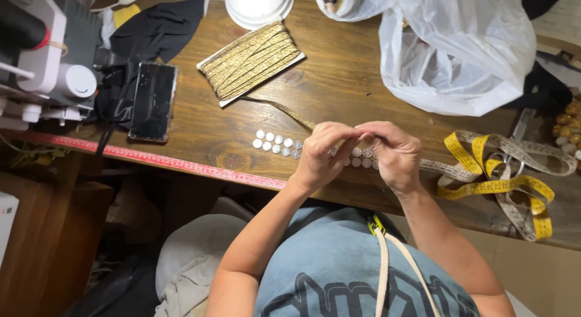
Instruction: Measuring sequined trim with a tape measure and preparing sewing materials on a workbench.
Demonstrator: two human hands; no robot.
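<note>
2 hands, left hand [319, 156], right hand [393, 153], pinching round-stud strip [279, 144] near table edge [181, 164]

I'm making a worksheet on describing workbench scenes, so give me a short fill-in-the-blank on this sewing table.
1. Both hands, the left hand and the right hand, pinch a strip of round ____ studs.
2. The card of trim lying flat above the hands is wound with braid of ____ colour.
3. The measuring tape coiled beside the right hand is partly ____ and partly white.
4. The dark phone lies with its screen facing ____.

Missing words: silver; gold; yellow; up
</note>
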